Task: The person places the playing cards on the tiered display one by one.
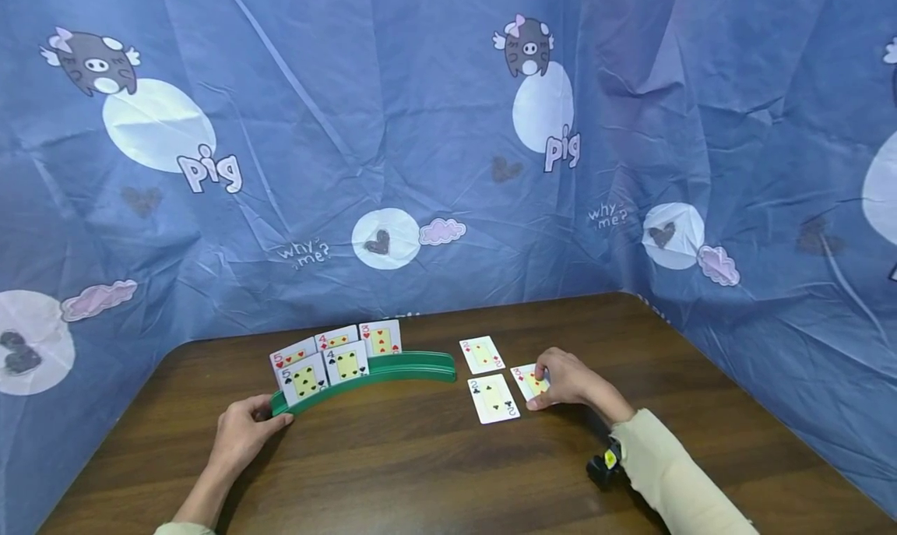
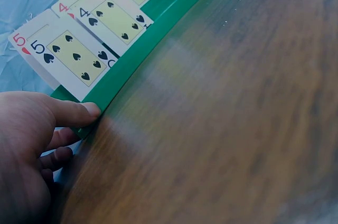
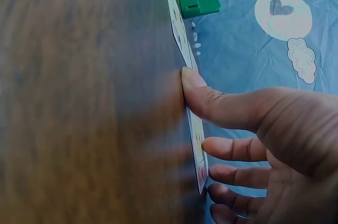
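Note:
A curved green card holder point(image 1: 413, 368) stands at the left of the table, and my left hand point(image 1: 241, 434) pinches its left end between thumb and fingers. In its front row are the five of spades point(image 2: 76, 55) and four of spades point(image 2: 115, 20). Behind them stand the five of hearts point(image 1: 286, 353), four of diamonds point(image 1: 338, 336) and three of hearts point(image 1: 381, 337). My right hand point(image 1: 566, 379) grips the three of diamonds point(image 1: 521, 376) on the table, its thumb at the near edge and fingers partly covering the face.
Face up between the holder and my right hand lie the two of diamonds point(image 1: 481, 354) and the two of clubs point(image 1: 494, 399). A blue printed curtain point(image 1: 434, 130) hangs behind the wooden table point(image 1: 392, 473). A small black device point(image 1: 604, 466) sits under my right wrist.

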`<state>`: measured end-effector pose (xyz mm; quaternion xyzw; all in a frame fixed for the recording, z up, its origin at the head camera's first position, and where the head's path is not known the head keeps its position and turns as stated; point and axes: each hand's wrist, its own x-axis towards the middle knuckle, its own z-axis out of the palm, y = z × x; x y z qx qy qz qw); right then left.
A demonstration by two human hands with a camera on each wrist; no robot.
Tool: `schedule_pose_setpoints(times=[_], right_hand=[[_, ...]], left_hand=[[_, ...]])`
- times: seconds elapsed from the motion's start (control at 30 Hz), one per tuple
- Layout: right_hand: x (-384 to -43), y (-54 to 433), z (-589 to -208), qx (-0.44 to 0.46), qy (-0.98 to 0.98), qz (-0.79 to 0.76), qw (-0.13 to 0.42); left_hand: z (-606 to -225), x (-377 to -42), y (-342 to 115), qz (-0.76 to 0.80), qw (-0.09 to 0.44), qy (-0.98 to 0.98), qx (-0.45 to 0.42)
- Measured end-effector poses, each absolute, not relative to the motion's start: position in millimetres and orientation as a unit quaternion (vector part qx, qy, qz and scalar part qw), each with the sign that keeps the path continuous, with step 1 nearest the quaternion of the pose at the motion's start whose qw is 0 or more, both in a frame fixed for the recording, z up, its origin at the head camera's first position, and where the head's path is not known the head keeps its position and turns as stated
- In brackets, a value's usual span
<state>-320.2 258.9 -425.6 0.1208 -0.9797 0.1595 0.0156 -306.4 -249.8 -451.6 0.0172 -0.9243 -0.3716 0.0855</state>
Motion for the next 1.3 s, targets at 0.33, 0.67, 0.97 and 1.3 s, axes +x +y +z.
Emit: schedule_pose_setpoints(times=[0.33,0.67,0.97,1.3], right_hand=[[-321.5,257.9,-425.6,0.126,-0.978,0.164,0.01],[-323.5,258.2,-426.6,0.106,-0.977,0.184,0.001],[-326.2,257.3,-429.4,0.098,-0.977,0.19,0.003],[-325.3,254.4,-424.9,0.087,-0.983,0.162,0.003]], left_hand=[[-452.0,-306.5,-250.2,-0.371,0.089,-0.924,0.011],[-451.8,-307.4,-250.1,-0.371,0.077,-0.925,0.014],[-454.7,-307.9,-251.5,-0.374,0.073,-0.924,0.021],[-453.8,-310.1,-250.4,-0.375,0.075,-0.924,0.022]])
